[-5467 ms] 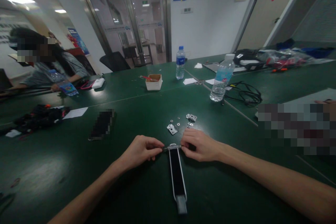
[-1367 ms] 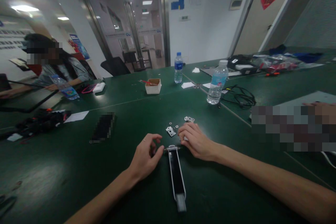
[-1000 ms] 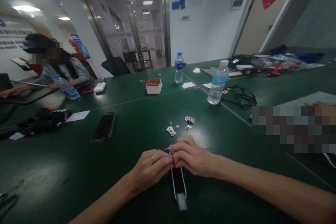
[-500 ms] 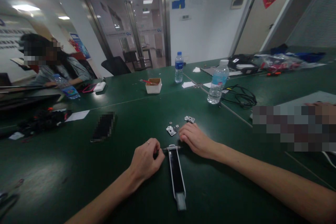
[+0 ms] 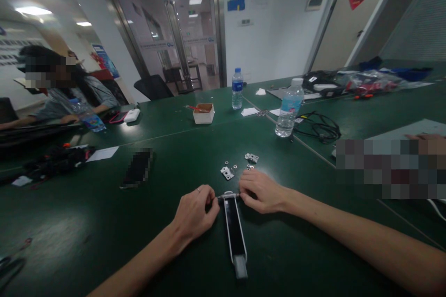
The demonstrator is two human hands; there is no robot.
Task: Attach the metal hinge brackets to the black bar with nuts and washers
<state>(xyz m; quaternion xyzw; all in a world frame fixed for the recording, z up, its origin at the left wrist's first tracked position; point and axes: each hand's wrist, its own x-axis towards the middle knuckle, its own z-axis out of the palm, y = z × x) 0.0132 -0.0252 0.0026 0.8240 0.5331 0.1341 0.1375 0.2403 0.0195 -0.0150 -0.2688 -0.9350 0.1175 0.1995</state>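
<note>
Just right of left hand (image 5: 195,211), black strip (image 5: 235,229)

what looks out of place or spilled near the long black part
Nothing spilled or damaged. Washers and two brackets lie loose on the table beyond the left hand and right hand pinching the thin rod.

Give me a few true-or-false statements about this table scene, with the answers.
1. The left hand and right hand both pinch the far end of the long black strip. True.
2. The small metal brackets lie on the table beyond the hands. True.
3. The nearer water bottle lies on its side. False: it stands upright.
4. The cardboard box touches the right hand. False: it sits far across the table.
</note>
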